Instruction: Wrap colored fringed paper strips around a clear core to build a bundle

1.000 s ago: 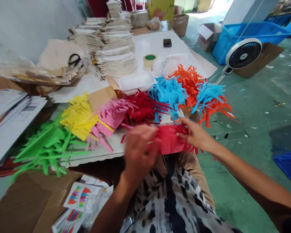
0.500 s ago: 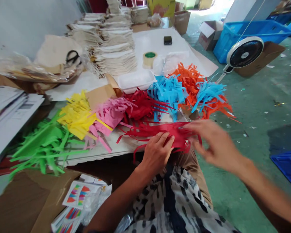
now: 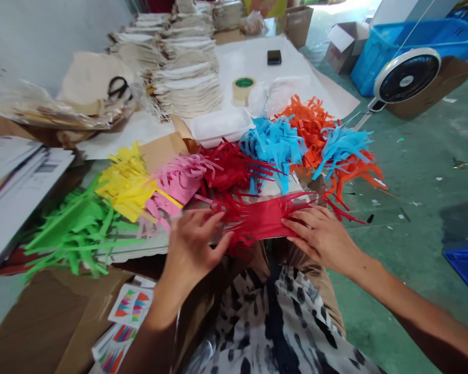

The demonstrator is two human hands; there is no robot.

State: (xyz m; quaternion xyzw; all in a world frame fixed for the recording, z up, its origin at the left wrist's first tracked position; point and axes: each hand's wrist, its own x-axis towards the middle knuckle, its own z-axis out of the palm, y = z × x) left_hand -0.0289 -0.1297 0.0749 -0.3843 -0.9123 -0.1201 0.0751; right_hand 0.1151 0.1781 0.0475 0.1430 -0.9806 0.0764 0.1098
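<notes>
A red tissue-paper tassel sheet (image 3: 263, 217) lies flat along the front edge of the table, its cut strips fanning out at both ends. Fingers of my right hand (image 3: 315, 231) rest stretched out over its right part, pressing it down. My left hand (image 3: 197, 241) hovers at its left end, thumb and fingers apart, slightly blurred. Just behind the sheet is a heap of red fringed tissue paper (image 3: 228, 169). Pink (image 3: 183, 179), yellow (image 3: 125, 182) and green (image 3: 72, 223) fringed papers lie to the left; blue (image 3: 275, 145) and orange (image 3: 310, 124) ones lie behind and to the right.
A white plastic tray (image 3: 222, 127), a tape roll (image 3: 244, 89) and stacked cream fabric bundles (image 3: 187, 88) sit farther back. Black-handled scissors (image 3: 118, 88) lie at left. A round fan (image 3: 407, 77) stands at the table's right side. Printed cards (image 3: 130, 306) lie by a cardboard box (image 3: 50, 317).
My left hand has let go of the red sheet and moved left to its fringed end. My right hand has come down onto the sheet, which now lies flatter and more spread.
</notes>
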